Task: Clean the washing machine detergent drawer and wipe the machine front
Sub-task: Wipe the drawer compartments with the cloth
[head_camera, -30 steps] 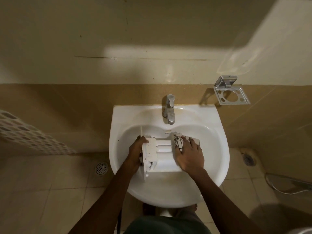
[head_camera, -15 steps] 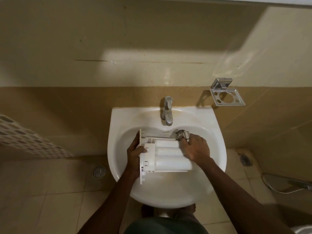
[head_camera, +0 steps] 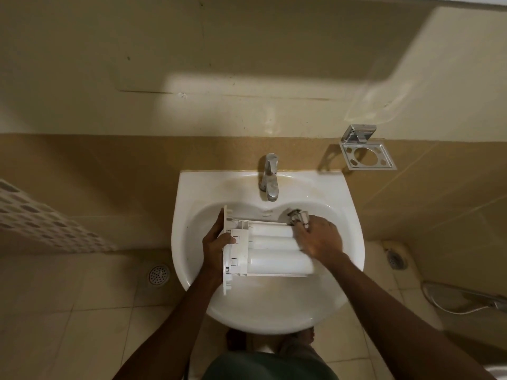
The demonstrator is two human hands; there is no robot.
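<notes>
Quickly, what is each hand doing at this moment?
Left hand: closed on the front end of the detergent drawer.
Right hand: closed on a small grey scrubbing item, pressed against the drawer.

Both bare forearms are extended forward from the bottom edge and converge toward the centre. The left hand (head_camera: 216, 244) is turned palm inward, its fingers (head_camera: 229, 238) curled round the detergent drawer (head_camera: 274, 249). The right hand (head_camera: 319, 237) is laid palm down, its fingers closed on a small grey cloth (head_camera: 297, 216)
</notes>
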